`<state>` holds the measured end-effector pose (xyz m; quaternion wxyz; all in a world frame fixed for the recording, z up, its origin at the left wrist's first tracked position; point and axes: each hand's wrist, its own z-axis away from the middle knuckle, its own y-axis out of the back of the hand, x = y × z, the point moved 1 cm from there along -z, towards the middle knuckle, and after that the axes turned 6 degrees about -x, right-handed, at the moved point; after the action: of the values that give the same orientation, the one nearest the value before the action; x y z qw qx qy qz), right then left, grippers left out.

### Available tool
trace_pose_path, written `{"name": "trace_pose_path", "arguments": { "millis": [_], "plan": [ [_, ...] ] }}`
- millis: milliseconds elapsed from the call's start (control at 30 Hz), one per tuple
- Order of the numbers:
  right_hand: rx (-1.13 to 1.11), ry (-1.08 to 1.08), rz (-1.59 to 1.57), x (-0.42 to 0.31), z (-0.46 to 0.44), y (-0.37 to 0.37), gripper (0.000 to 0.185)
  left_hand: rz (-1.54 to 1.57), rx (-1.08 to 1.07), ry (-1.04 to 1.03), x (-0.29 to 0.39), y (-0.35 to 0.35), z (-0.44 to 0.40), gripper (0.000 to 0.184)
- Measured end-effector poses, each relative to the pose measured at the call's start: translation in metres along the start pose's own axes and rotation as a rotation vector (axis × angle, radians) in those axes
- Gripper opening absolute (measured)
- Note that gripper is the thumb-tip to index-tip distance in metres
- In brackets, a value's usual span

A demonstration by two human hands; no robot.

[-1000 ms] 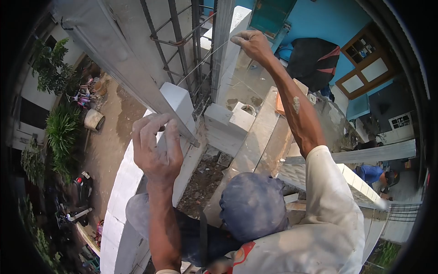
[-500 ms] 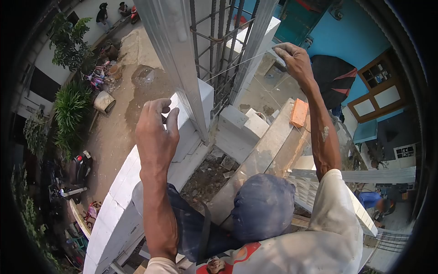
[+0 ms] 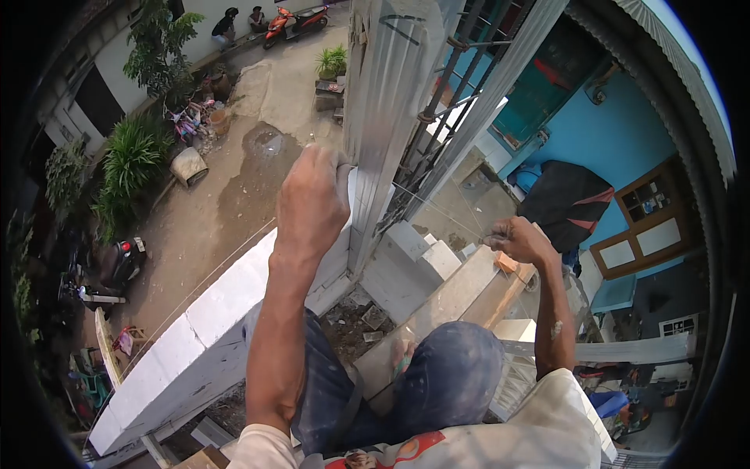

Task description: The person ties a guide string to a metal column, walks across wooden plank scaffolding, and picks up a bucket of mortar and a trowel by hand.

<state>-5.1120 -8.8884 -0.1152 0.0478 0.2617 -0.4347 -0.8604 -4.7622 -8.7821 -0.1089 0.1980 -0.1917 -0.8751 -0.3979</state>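
Observation:
My left hand (image 3: 314, 191) is curled closed beside the grey channelled upright (image 3: 383, 117). Its fingertips face away, so whatever they grip, if anything, is hidden. To the right, my right hand (image 3: 519, 239) pinches a thin string (image 3: 437, 209), which stretches from the upright to the fingers. Dark steel rebar (image 3: 469, 66) stands between this upright and a second slanted grey one (image 3: 494, 98). Below my left hand runs a white block wall (image 3: 199, 324). An orange brick (image 3: 506, 263) lies just under my right hand on a wooden plank (image 3: 437, 301).
White blocks (image 3: 422, 258) sit beside the plank, with rubble (image 3: 355, 313) below. Another thin line runs along the wall's outer side. On the ground at left stand a parked motorcycle (image 3: 117, 266) and leafy plants (image 3: 133, 160). A dark cover (image 3: 564, 195) lies near the blue wall.
My right hand has come down with the string, from high beside the slanted upright to just above the brick. My left hand has moved up and right, its fingers now curled closed. The view has shifted.

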Motion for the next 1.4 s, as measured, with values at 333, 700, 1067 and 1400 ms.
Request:
{"name": "trace_pose_path", "arguments": {
  "millis": [333, 700, 1067, 1400],
  "plan": [
    [-0.013, 0.73, -0.951, -0.167, -0.063, 0.043, 0.058, -0.041, 0.032, -0.181, 0.027, 0.049, -0.055, 0.005],
    [-0.481, 1.037, -1.153, -0.225, -0.089, 0.086, 0.041, -0.214, 0.11, -0.309, 0.061, 0.096, -0.097, 0.008],
    [-0.038, 0.847, -1.197, -0.238, -0.056, 0.115, 0.02, -0.318, 0.197, -0.344, 0.066, 0.105, -0.109, 0.011],
    [0.27, 0.903, -0.653, -0.218, -0.02, 0.132, 0.015, -0.349, 0.513, -0.531, 0.101, 0.087, -0.054, 0.02]
  ]
}}
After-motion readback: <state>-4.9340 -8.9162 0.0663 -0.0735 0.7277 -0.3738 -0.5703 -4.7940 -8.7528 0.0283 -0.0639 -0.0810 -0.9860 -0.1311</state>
